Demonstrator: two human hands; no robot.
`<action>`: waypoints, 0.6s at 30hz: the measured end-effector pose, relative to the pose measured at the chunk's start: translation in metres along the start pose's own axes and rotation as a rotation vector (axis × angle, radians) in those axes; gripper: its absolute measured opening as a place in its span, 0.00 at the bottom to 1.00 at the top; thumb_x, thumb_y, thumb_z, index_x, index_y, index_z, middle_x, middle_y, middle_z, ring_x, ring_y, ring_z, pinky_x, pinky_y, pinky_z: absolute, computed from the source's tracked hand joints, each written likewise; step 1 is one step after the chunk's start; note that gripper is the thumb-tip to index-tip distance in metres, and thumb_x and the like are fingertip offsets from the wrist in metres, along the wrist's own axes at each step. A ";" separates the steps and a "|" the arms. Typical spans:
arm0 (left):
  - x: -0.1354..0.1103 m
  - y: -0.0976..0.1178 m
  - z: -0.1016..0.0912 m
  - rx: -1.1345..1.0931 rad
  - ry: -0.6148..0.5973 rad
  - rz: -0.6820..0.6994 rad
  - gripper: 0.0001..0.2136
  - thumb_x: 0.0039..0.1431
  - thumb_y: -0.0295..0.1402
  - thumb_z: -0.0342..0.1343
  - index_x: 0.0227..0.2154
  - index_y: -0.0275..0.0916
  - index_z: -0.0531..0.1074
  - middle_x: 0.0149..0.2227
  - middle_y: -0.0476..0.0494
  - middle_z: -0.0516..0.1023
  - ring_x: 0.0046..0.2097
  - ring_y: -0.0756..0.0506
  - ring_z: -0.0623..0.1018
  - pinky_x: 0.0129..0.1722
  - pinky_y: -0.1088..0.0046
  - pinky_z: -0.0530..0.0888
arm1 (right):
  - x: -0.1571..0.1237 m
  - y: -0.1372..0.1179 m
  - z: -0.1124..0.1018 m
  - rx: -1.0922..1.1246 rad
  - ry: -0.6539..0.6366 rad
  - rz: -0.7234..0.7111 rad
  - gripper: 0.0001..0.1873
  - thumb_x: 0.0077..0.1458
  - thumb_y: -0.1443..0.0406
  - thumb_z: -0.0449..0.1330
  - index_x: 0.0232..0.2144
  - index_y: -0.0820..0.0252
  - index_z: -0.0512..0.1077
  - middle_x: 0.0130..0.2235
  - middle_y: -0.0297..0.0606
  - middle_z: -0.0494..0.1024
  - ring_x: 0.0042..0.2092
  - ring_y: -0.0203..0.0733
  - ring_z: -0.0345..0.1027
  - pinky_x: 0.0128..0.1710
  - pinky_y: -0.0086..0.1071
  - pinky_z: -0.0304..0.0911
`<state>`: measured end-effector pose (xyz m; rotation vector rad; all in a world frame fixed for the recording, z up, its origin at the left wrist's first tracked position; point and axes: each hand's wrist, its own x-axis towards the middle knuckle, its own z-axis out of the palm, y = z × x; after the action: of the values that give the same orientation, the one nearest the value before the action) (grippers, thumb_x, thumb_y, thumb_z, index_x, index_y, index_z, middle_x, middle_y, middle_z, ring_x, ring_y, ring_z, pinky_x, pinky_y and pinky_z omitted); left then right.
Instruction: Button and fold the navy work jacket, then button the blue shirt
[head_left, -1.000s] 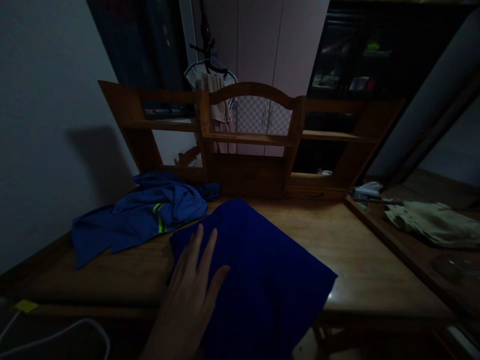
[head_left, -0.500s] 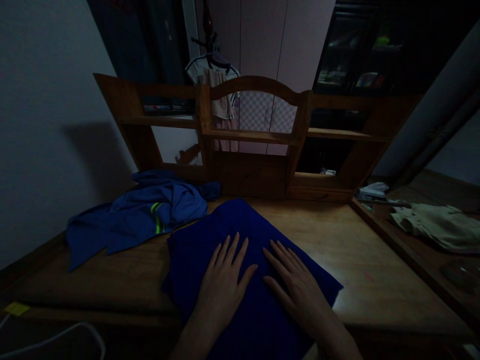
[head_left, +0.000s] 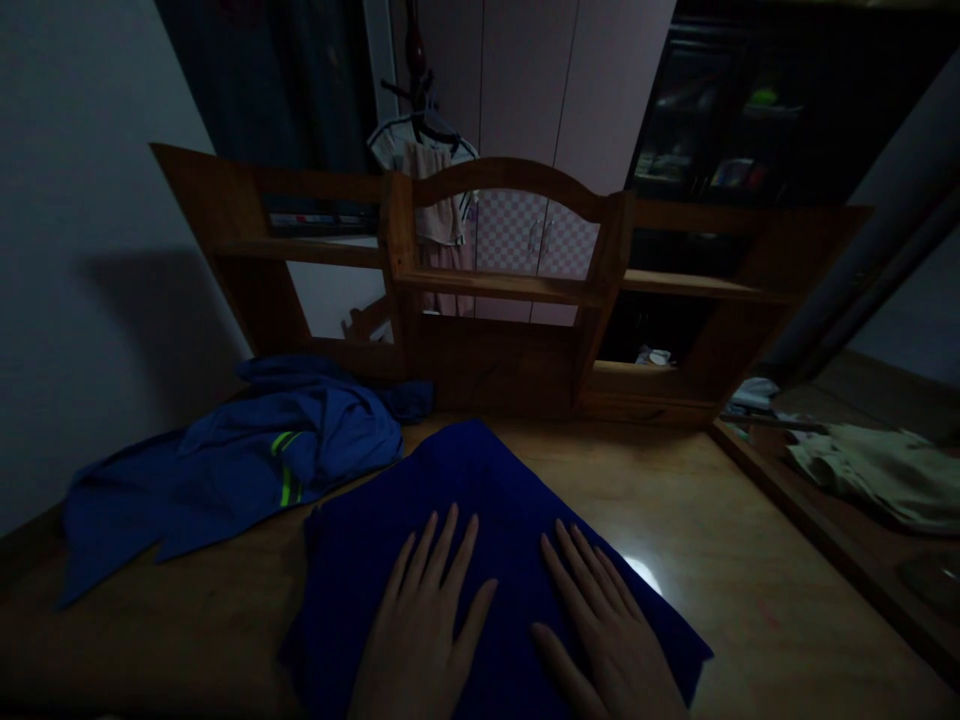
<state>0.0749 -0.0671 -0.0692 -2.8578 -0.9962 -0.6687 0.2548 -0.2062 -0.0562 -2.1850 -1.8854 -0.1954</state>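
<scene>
A folded dark blue cloth (head_left: pixel 480 490) lies on the wooden desk (head_left: pixel 750 600) in front of me. My left hand (head_left: pixel 420 630) rests flat on the cloth, fingers spread and stretched forward. My right hand (head_left: pixel 607 630) lies flat beside it on the same cloth, fingers also apart. Neither hand grips anything.
A crumpled blue work jacket with yellow-green stripes (head_left: pixel 247 460) lies at the left of the desk. A wooden shelf unit (head_left: pixel 495 290) stands along the desk's back edge. A pale green garment (head_left: pixel 877 480) sits on a second surface at the right. Clothes hang on a hanger (head_left: pixel 427 160) behind the shelf.
One second ago only my left hand was on the cloth. My right hand has come onto it, and both hands now lie lower in view, nearer to me.
</scene>
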 end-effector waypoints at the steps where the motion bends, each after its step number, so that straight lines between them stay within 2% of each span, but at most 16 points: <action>1: 0.000 -0.001 0.001 0.009 0.006 0.006 0.30 0.62 0.44 0.45 0.65 0.49 0.43 0.65 0.48 0.51 0.65 0.40 0.55 0.59 0.53 0.63 | 0.000 0.001 0.002 -0.014 0.016 0.006 0.38 0.61 0.52 0.48 0.66 0.54 0.38 0.66 0.38 0.42 0.65 0.52 0.40 0.59 0.50 0.55; 5: 0.001 -0.002 0.003 0.030 0.012 0.002 0.31 0.62 0.45 0.46 0.65 0.48 0.43 0.66 0.47 0.48 0.65 0.39 0.55 0.58 0.54 0.65 | 0.002 0.006 0.009 -0.038 0.065 0.017 0.42 0.59 0.51 0.51 0.66 0.59 0.37 0.66 0.43 0.43 0.65 0.56 0.42 0.58 0.53 0.57; 9: 0.004 0.000 -0.005 0.038 0.010 -0.004 0.31 0.61 0.45 0.46 0.65 0.46 0.44 0.67 0.43 0.42 0.65 0.39 0.54 0.58 0.55 0.64 | 0.005 0.008 0.010 -0.029 0.070 0.029 0.42 0.59 0.52 0.51 0.66 0.58 0.35 0.66 0.42 0.45 0.64 0.55 0.43 0.58 0.53 0.56; 15: 0.007 0.002 -0.023 0.025 -0.078 0.248 0.26 0.65 0.40 0.43 0.64 0.51 0.43 0.67 0.50 0.44 0.66 0.42 0.52 0.59 0.58 0.64 | 0.005 0.011 0.010 -0.060 0.040 -0.003 0.37 0.62 0.54 0.49 0.66 0.53 0.37 0.66 0.37 0.45 0.65 0.55 0.42 0.58 0.56 0.55; 18: 0.003 0.004 -0.028 -0.006 -0.131 0.284 0.25 0.66 0.39 0.41 0.64 0.52 0.42 0.67 0.53 0.43 0.66 0.43 0.51 0.60 0.58 0.62 | 0.002 0.010 0.009 -0.054 0.022 -0.009 0.33 0.63 0.55 0.47 0.66 0.48 0.39 0.66 0.33 0.44 0.65 0.55 0.39 0.59 0.57 0.53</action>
<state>0.0687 -0.0740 -0.0423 -2.9959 -0.5793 -0.4660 0.2645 -0.2029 -0.0648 -2.1999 -1.8995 -0.2737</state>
